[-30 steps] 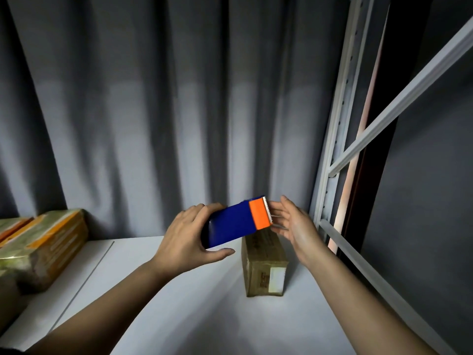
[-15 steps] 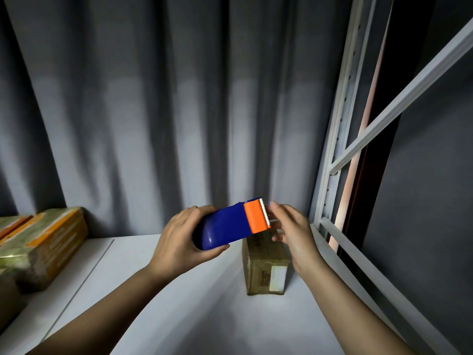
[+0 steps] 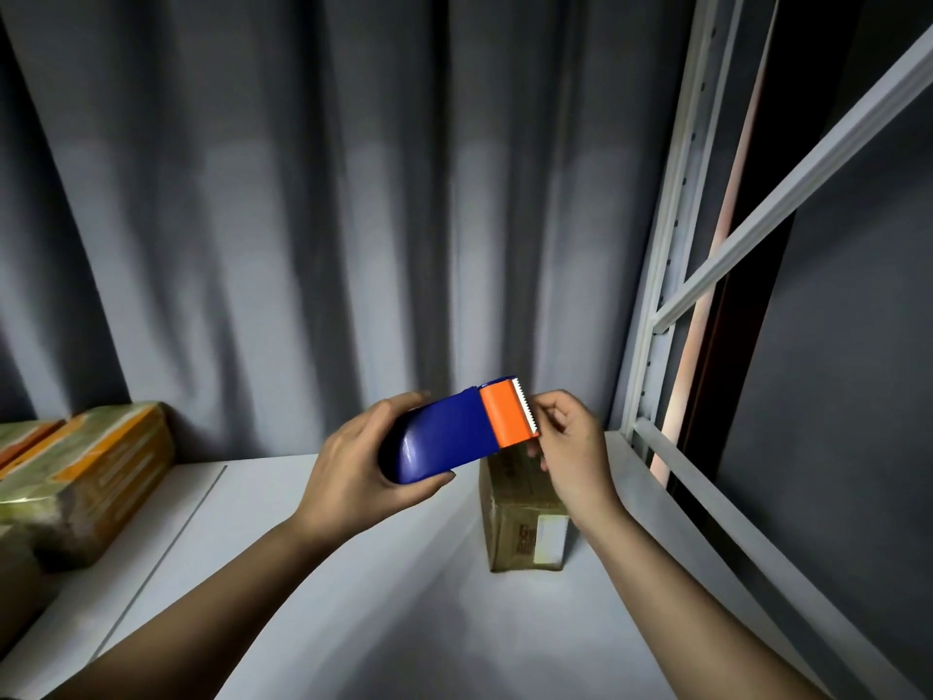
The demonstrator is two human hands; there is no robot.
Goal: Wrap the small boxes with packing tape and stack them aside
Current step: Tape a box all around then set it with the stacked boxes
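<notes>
A blue tape dispenser (image 3: pixel 449 439) with an orange head and a white serrated blade is held in the air by my left hand (image 3: pixel 353 472), which grips its rear end. My right hand (image 3: pixel 568 447) is at the blade end with fingers pinched together there; the tape itself is too thin to see. Below both hands a small brown cardboard box (image 3: pixel 522 522) with a white label lies on the white shelf (image 3: pixel 353 598), partly hidden by my right hand and the dispenser.
Tape-wrapped yellow-green boxes (image 3: pixel 86 477) are stacked at the left edge of the shelf. A grey curtain hangs behind. A white metal rack upright (image 3: pixel 656 315) and diagonal brace border the right side.
My right hand has gone from open fingers near the blade to a pinch at the dispenser's orange end. The dispenser has tilted slightly and stayed above the box.
</notes>
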